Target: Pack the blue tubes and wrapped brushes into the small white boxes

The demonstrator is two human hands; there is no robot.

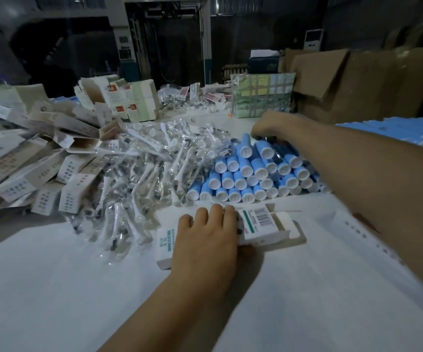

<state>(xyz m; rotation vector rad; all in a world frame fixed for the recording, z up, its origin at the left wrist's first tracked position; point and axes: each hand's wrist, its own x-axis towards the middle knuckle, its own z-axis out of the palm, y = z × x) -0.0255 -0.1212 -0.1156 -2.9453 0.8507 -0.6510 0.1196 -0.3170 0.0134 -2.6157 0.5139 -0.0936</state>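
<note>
While your left hand (206, 237) lies palm down on the small white box (253, 226), its fingers are straight and pressing the box flat against the white surface (78, 288); your forearm runs back toward you from the lower middle of the view. The box's open end, flaps spread, sticks out to the right of that hand.

Your right arm stretches forward and across from the right edge, wrist bent down, and your right hand (268, 127) sits at the top of the stack of blue tubes (253, 174). Its fingers are curled down into the top tubes, but you cannot tell whether they actually hold one, as the fingertips are hidden among them.

The tubes lie with their white caps facing you, just beyond the left hand. The heap of wrapped brushes (144, 174) lies left of the tubes, beyond and to the left of your left hand. Further left of it is a pile of loose white boxes (35, 158).
</note>
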